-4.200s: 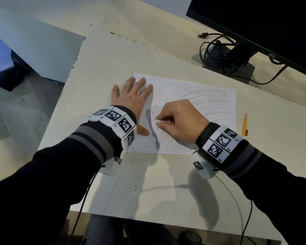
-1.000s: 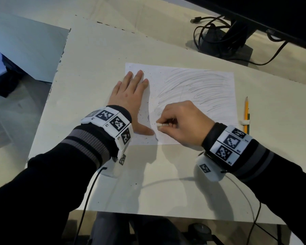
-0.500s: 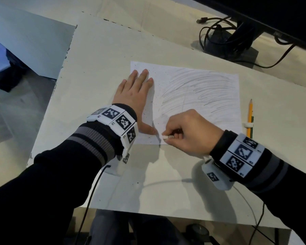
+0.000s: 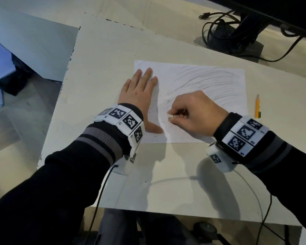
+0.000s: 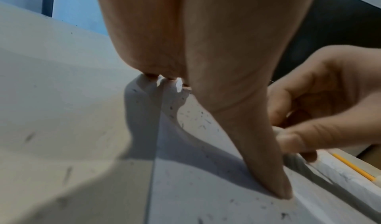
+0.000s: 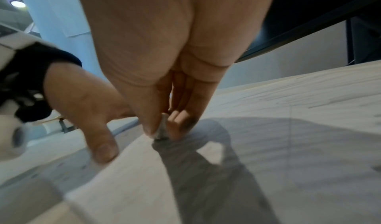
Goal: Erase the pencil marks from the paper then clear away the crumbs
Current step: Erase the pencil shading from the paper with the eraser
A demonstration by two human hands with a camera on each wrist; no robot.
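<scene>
A white sheet of paper [image 4: 210,80] lies on the pale table [image 4: 99,64], its right part covered with grey pencil strokes [image 4: 207,85]. My left hand [image 4: 140,96] lies flat on the sheet's left edge, fingers straight, thumb spread out. My right hand [image 4: 193,114] pinches a small white eraser [image 4: 170,119] between thumb and fingers and presses it on the paper near the left thumb; the right wrist view shows the eraser [image 6: 161,129] touching the sheet. Dark crumbs [image 5: 198,118] speckle the paper's left part.
A yellow pencil [image 4: 257,106] lies on the table just right of the paper. A monitor stand [image 4: 237,39] with tangled black cables sits at the back right. The table's front edge runs close below my wrists; a grey board [image 4: 30,50] lies to the left.
My right hand with the eraser has moved up the sheet from its bottom edge, while the left hand has stayed pressed on the paper.
</scene>
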